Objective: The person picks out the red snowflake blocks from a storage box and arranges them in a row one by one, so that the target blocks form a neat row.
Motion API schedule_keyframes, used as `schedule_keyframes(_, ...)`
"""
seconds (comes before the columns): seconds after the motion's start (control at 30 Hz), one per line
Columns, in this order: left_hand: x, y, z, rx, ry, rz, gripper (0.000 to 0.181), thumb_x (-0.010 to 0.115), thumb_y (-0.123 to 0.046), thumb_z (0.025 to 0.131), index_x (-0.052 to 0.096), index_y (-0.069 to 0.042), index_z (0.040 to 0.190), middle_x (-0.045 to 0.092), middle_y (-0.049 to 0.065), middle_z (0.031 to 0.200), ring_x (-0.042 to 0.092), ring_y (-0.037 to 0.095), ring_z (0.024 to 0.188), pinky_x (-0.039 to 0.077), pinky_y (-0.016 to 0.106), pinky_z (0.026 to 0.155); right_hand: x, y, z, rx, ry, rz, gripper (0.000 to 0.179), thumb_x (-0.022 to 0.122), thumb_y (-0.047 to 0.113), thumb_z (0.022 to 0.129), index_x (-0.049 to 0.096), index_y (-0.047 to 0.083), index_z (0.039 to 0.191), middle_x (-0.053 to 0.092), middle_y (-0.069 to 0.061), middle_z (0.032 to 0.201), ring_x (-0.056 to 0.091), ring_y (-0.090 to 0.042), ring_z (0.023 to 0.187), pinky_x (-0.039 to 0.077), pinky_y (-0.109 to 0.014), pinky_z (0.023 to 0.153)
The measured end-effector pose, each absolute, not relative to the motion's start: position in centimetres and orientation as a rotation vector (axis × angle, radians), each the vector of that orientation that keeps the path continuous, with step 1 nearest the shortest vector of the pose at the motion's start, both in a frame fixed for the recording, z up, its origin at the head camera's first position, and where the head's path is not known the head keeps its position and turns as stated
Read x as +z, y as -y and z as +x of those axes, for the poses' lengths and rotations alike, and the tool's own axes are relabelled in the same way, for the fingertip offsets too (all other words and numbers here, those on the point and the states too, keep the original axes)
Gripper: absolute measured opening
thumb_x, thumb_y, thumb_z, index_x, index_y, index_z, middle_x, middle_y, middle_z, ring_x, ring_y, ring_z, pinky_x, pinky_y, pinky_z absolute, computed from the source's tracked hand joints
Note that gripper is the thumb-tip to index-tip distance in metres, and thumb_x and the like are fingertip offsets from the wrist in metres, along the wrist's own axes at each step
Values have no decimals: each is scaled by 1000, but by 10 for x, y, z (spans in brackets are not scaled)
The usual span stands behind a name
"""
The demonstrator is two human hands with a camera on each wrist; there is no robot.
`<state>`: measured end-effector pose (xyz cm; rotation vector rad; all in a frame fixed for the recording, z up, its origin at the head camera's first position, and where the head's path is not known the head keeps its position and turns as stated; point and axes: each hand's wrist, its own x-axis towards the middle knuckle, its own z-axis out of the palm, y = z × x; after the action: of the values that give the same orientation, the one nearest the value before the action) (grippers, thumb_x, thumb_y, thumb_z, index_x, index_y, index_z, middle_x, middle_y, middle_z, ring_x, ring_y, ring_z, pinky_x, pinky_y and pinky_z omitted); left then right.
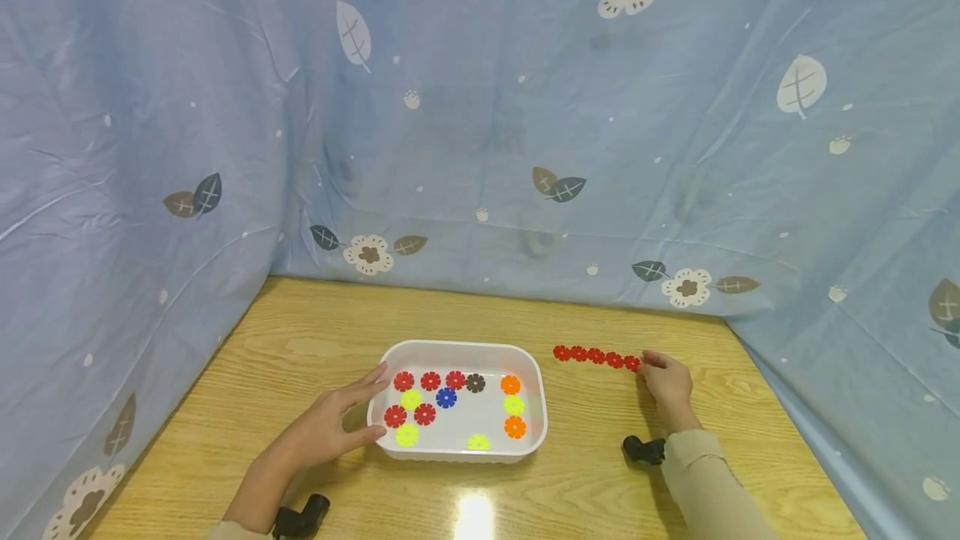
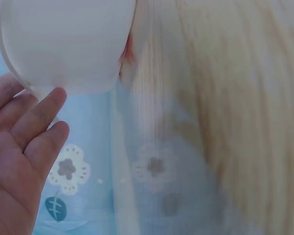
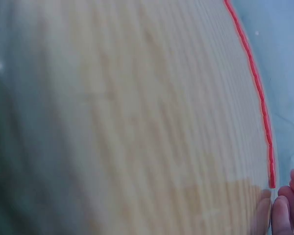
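Observation:
A white plastic tray (image 1: 491, 454) holds several notched flower-shaped discs in red, yellow, orange, blue and dark brown. My left hand (image 1: 326, 423) holds the tray's left end, thumb toward the front corner and fingers toward the back corner. In the left wrist view, fingers (image 2: 39, 117) meet the underside of its rim. To the right of the tray lies a row of linked red discs (image 1: 596, 356). At the row's right end is my right hand (image 1: 670, 382), its fingers bent. The right wrist view shows the fingertips (image 3: 282, 208) beside the end disc, not around it.
Wood-grain table (image 1: 577, 482) lies under everything. A blue curtain (image 1: 465, 123) printed with leaves and flowers surrounds the back and sides. Dark wrist devices (image 1: 643, 450) hang by both wrists. Bright glare falls on the table in front of the tray.

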<state>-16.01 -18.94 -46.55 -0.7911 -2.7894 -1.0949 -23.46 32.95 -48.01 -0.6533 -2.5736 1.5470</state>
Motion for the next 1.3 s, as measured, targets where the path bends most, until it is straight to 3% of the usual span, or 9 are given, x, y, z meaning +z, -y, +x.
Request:
schedule_keyframes(0.17, -466, 190, -160, -1078, 2785, -801, 63, 71, -36, 83, 51, -8, 137, 38, 8, 150, 43, 34, 132, 39, 55, 103, -471, -324, -230, 1576, 2566, -603, 46, 48, 14, 97, 42, -3, 139, 41, -27, 142, 42, -40, 127, 44, -45, 99)
schedule_keyframes(0.27, -467, 190, -161, -1071, 2779, -810, 63, 70, -35, 83, 51, -8, 137, 38, 8, 150, 44, 34, 131, 40, 56, 102, -461, -315, -225, 1603, 2563, -518, 46, 49, 14, 97, 42, -3, 139, 42, -27, 142, 45, -36, 127, 48, -33, 96)
schedule_keyframes(0.4, -468, 191, -162, -1064, 2767, -819, 62, 71, -35, 83, 52, -9, 136, 38, 8, 149, 44, 34, 131, 40, 56, 102, -448, -294, -217, 1587, 2562, -364, 43, 53, 13, 97, 47, -4, 136, 48, -25, 138, 55, -15, 114, 46, -8, 81)
schedule_keyframes(0.5, -469, 191, -162, -1064, 2759, -827, 62, 71, -34, 83, 52, -8, 136, 39, 8, 149, 44, 34, 131, 40, 56, 102, -440, -273, -209, 1625, 2532, -250, 41, 56, 13, 96, 50, -4, 132, 50, -25, 136, 55, -2, 106, 43, -3, 79)
schedule_keyframes(0.6, -469, 191, -162, -1064, 2758, -832, 62, 71, -34, 83, 52, -8, 136, 39, 8, 149, 44, 34, 131, 40, 56, 101, -435, -252, -202, 1705, 2486, -151, 40, 59, 11, 94, 52, -3, 130, 53, -24, 134, 57, -4, 106, 45, -6, 82)
schedule_keyframes(0.83, -470, 191, -163, -1062, 2767, -825, 62, 70, -35, 83, 52, -9, 136, 38, 8, 149, 44, 35, 131, 40, 57, 101, -429, -201, -193, 1909, 2378, 52, 37, 61, 3, 90, 56, -3, 126, 56, -22, 128, 55, -30, 117, 48, -12, 87)
schedule_keyframes(1.07, -470, 191, -163, -1065, 2753, -831, 62, 71, -34, 82, 52, -8, 136, 39, 9, 149, 44, 36, 130, 41, 57, 101, -432, -157, -193, 1999, 2375, 257, 38, 64, 1, 87, 57, -3, 124, 57, -23, 127, 55, -32, 119, 47, -16, 93)
schedule_keyframes(1.3, -469, 191, -162, -1075, 2767, -817, 63, 71, -34, 83, 52, -8, 137, 39, 8, 149, 44, 35, 131, 40, 57, 101, -438, -125, -198, 2045, 2413, 341, 39, 64, -3, 86, 57, -4, 124, 57, -23, 128, 55, -34, 120, 45, -38, 102)
